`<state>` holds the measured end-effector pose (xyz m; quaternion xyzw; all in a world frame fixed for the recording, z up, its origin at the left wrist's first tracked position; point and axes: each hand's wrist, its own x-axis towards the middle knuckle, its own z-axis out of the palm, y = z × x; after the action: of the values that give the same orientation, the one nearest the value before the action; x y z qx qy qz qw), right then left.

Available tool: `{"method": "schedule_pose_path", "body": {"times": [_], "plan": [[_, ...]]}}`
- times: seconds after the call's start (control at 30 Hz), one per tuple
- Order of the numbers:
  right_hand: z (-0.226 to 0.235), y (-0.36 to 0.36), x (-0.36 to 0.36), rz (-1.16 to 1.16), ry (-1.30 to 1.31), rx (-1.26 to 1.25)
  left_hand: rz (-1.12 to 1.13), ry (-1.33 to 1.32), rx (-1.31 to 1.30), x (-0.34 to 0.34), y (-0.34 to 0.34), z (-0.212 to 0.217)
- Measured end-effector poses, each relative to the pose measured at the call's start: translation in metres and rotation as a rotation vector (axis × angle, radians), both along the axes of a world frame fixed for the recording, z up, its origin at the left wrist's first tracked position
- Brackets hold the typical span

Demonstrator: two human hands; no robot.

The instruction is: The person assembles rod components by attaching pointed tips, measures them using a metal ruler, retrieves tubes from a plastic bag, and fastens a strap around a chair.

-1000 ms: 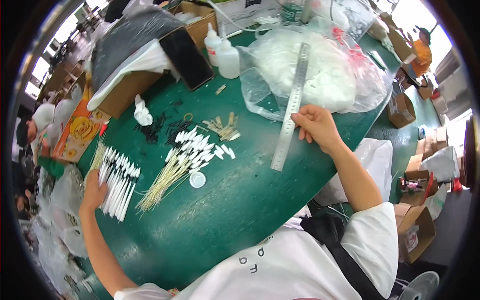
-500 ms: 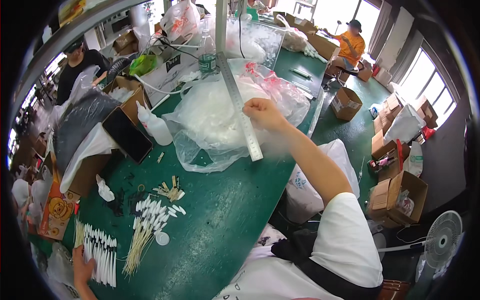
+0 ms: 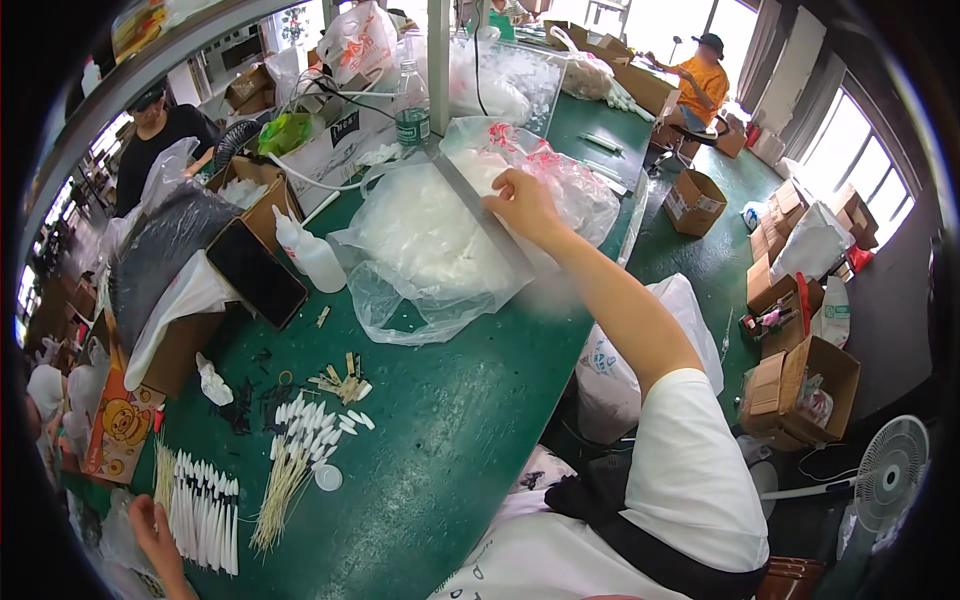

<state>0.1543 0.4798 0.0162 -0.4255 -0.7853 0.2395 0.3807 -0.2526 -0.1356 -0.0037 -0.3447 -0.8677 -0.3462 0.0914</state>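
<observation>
A metal ruler (image 3: 478,212) lies slantwise over a clear plastic bag (image 3: 400,225) of white material. My right hand (image 3: 528,208) is at the ruler's right edge, thumb and bent fingers apart, and does not appear to grip it. At the lower left my left hand (image 3: 155,535) is open, fingers apart, just left of a row of white-tipped sticks (image 3: 205,515) with black bands. To the right of that row, a fanned bundle of thin pale sticks with white tips (image 3: 285,475) lies on the green table (image 3: 430,430).
A white squeeze bottle (image 3: 312,258) and a phone (image 3: 255,275) stand behind the sticks, by a cardboard box (image 3: 175,350). Wooden clips (image 3: 342,382), black scraps (image 3: 237,405) and a white cap (image 3: 327,477) lie nearby. A pole (image 3: 438,70) rises behind the bag. Two people sit farther off.
The ruler has dropped onto the bag and tilted further; my right hand has loosened from its closed grip on it. My left hand has drawn away from the stick row.
</observation>
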Motion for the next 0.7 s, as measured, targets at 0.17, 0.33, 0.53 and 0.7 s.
{"method": "schedule_pose_path", "body": {"times": [0.17,0.33,0.53,0.7], "plan": [[0.010,-0.039,-0.011,0.057,0.193,0.183,0.154,-0.079,-0.057,0.047,-0.005,0.025],[0.013,-0.098,-0.049,0.326,0.111,0.203,0.200,0.062,0.200,0.104,-0.025,0.008],[0.007,-0.140,-0.065,0.511,0.197,0.057,-0.068,-0.112,0.327,0.185,0.074,0.024],[0.009,-0.190,-0.090,0.682,0.310,-0.151,-0.173,-0.098,0.332,0.210,0.081,0.022]]}}
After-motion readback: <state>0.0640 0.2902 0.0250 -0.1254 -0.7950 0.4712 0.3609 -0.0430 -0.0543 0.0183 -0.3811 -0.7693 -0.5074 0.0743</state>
